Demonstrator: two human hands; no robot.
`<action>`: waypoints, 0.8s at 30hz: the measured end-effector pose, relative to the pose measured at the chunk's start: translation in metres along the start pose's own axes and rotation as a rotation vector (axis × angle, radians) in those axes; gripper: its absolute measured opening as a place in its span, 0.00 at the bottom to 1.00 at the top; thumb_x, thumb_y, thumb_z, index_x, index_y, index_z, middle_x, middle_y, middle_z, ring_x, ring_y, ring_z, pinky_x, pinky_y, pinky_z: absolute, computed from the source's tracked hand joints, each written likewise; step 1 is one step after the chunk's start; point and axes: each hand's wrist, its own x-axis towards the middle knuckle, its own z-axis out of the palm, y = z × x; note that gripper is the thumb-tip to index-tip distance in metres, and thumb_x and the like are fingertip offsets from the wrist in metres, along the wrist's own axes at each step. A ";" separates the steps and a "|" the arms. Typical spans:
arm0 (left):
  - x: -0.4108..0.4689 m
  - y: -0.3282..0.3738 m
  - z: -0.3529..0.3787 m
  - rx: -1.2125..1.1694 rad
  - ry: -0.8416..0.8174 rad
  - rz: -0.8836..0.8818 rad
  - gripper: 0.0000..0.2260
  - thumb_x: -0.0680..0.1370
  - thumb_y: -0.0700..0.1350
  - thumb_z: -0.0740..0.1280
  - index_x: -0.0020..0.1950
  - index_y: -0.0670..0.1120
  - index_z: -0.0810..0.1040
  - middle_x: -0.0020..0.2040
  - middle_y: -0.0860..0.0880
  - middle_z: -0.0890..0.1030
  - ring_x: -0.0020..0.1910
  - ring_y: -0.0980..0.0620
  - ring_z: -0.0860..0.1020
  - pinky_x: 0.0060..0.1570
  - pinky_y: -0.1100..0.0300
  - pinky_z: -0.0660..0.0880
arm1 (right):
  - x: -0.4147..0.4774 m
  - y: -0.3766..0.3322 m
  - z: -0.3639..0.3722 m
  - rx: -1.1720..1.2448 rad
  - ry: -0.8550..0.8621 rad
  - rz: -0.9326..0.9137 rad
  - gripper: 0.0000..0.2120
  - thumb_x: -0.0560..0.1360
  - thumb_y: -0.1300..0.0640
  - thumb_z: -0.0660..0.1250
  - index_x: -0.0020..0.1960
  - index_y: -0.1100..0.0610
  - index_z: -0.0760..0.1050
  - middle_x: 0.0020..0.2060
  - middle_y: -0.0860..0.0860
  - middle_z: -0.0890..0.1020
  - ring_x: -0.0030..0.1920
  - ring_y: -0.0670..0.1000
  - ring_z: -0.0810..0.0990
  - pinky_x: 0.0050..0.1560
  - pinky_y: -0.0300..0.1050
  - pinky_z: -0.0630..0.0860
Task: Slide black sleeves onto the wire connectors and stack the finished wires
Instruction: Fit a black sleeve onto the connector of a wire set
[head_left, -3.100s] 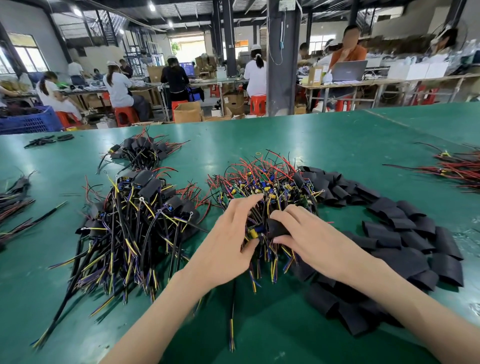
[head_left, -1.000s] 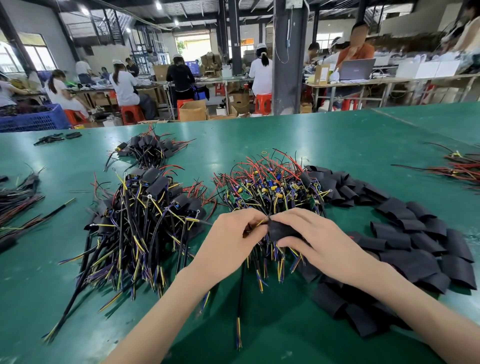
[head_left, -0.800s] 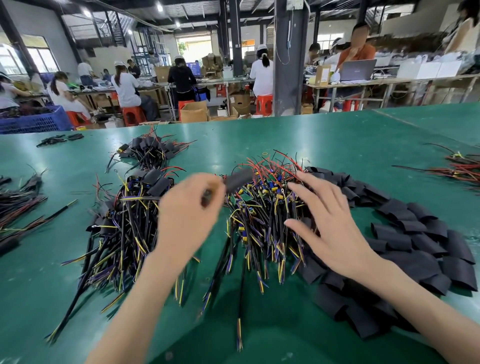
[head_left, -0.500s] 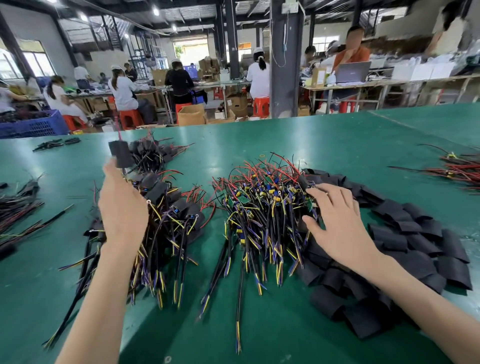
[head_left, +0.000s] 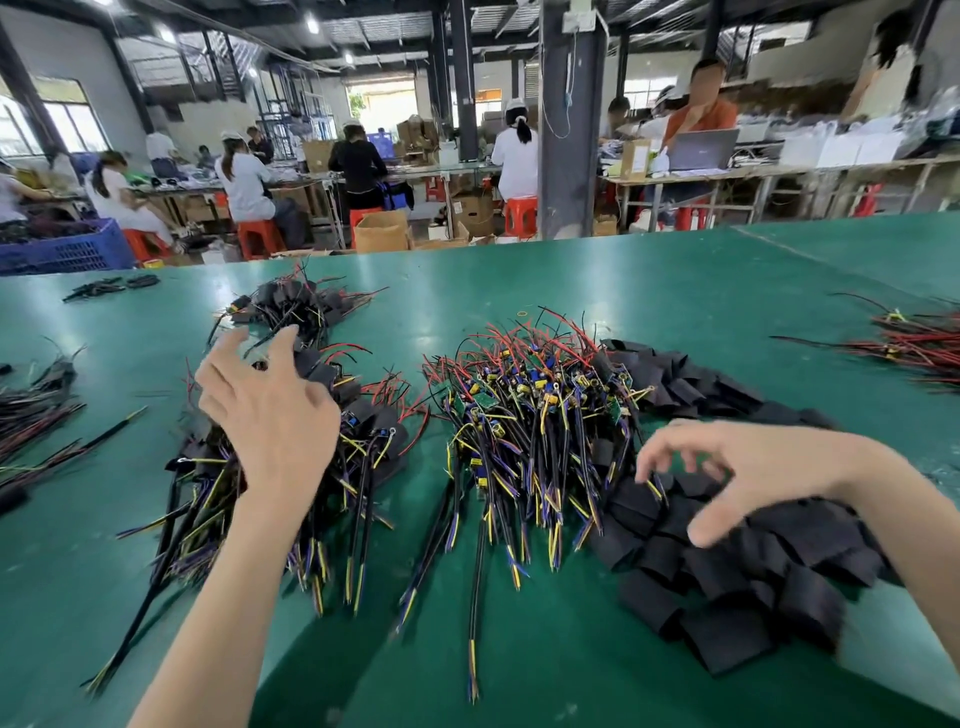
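Left hand (head_left: 270, 415), fingers spread, empty, above the stack of sleeved wires (head_left: 375, 441) on the green table (head_left: 519, 280); right hand (head_left: 737, 467), fingers loosely curled, gripping nothing, over the black sleeves (head_left: 727, 582); unsleeved wires (head_left: 530, 426) heaped between both piles

**Around your bench**

Your green table (head_left: 519, 270) ran far ahead. Beyond its far edge you had a blue crate (head_left: 62, 252) at left, a cardboard box (head_left: 382, 231), a red stool (head_left: 521, 215), a dark pillar (head_left: 569, 130), and a laptop (head_left: 701, 150) right.
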 end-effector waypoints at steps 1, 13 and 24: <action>-0.003 0.008 0.000 -0.038 0.024 0.054 0.22 0.68 0.34 0.63 0.62 0.43 0.75 0.63 0.36 0.68 0.59 0.34 0.66 0.55 0.43 0.64 | 0.000 -0.007 0.004 -0.055 -0.073 -0.034 0.27 0.59 0.42 0.78 0.56 0.37 0.72 0.51 0.40 0.72 0.47 0.39 0.70 0.47 0.32 0.68; -0.047 0.071 0.035 -0.396 -0.402 0.105 0.11 0.76 0.38 0.61 0.57 0.42 0.75 0.52 0.45 0.76 0.49 0.44 0.74 0.49 0.57 0.66 | 0.023 -0.034 0.048 -0.265 -0.079 -0.139 0.19 0.63 0.47 0.77 0.51 0.45 0.76 0.44 0.45 0.72 0.40 0.34 0.68 0.39 0.31 0.65; -0.013 0.083 0.089 -0.186 -0.772 -0.141 0.20 0.78 0.54 0.63 0.34 0.41 0.68 0.30 0.45 0.73 0.32 0.47 0.73 0.34 0.59 0.69 | 0.029 -0.026 0.038 0.350 0.167 -0.277 0.08 0.71 0.60 0.73 0.40 0.50 0.75 0.42 0.55 0.81 0.37 0.46 0.76 0.41 0.40 0.73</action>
